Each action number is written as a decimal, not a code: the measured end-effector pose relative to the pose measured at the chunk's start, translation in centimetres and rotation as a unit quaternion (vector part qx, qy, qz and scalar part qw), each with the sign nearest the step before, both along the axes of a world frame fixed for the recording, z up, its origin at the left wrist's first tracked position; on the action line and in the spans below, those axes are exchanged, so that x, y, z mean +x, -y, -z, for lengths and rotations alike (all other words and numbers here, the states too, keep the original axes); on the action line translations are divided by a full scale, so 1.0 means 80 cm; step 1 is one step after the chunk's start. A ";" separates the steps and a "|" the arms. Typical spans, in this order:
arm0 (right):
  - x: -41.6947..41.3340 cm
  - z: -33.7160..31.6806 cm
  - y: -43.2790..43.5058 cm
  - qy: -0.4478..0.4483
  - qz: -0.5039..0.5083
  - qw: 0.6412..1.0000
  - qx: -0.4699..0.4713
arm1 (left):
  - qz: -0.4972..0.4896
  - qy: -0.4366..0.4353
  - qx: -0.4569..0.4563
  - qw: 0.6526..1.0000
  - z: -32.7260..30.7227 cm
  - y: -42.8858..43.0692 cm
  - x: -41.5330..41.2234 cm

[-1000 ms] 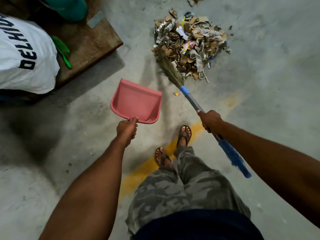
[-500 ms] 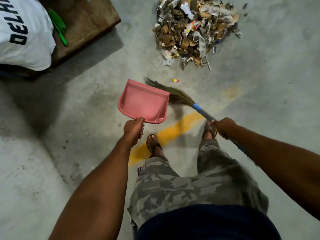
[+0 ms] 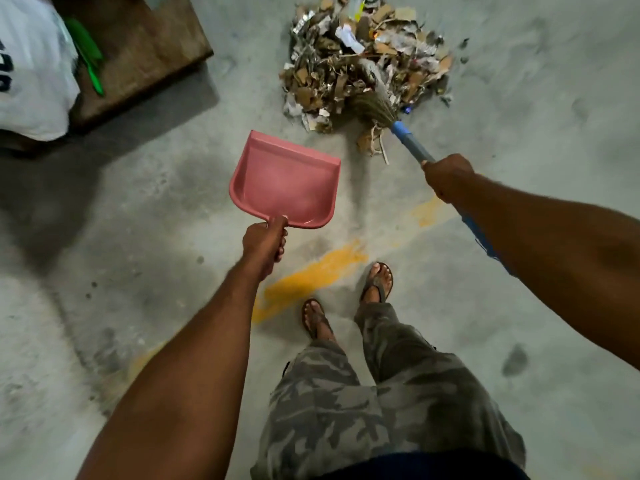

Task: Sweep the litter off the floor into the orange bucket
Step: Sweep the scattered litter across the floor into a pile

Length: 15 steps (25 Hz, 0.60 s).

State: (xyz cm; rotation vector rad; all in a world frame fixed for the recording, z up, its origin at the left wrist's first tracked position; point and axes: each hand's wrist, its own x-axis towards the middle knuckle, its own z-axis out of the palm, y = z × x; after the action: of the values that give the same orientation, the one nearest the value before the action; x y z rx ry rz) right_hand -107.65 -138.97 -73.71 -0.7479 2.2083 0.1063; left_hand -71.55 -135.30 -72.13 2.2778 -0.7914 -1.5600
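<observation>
Back swings the broom (image 3: pixel 375 102) into the litter pile (image 3: pixel 346 64) at twelve o'clock, fingers of the right hand (image 3: pixel 448 174) curled round its handle. The left hand (image 3: pixel 263 242) grips the empty dustpan (image 3: pixel 284 181) at the pile's seven o'clock, ready for loading; no orange bucket in sight.

You have one pink plastic dustpan (image 3: pixel 284 181), one grass broom with a blue handle (image 3: pixel 410 138) and one heap of torn cardboard and paper litter (image 3: pixel 329 71). You wear two brown flip-flop sandals (image 3: pixel 379 282). To your left, count one white printed sack (image 3: pixel 31 81) and one brown wooden platform (image 3: pixel 145 46).
</observation>
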 end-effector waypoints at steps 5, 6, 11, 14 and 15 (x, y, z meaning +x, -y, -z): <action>-0.027 -0.059 -0.041 0.017 0.063 0.997 -0.045 | 0.017 -0.011 -0.036 0.999 -0.054 0.023 -0.033; -0.027 -0.071 -0.057 0.011 0.077 0.996 -0.054 | 0.018 -0.011 -0.041 0.999 -0.061 0.022 -0.034; -0.023 -0.094 -0.142 0.035 0.041 0.997 -0.052 | 0.047 0.004 -0.040 0.998 -0.070 -0.001 -0.023; -0.031 -0.061 -0.182 0.062 0.018 0.998 -0.022 | 0.048 0.011 -0.022 0.999 -0.048 -0.016 -0.030; -0.037 -0.047 -0.190 0.066 0.013 0.998 -0.003 | 0.048 0.012 -0.013 0.999 -0.039 -0.020 -0.036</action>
State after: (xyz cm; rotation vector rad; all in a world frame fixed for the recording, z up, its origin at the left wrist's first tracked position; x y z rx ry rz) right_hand -110.60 -123.79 -69.94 -0.7084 2.0926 0.0348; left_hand -74.44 -133.72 -69.02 2.2753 -0.9362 -1.5554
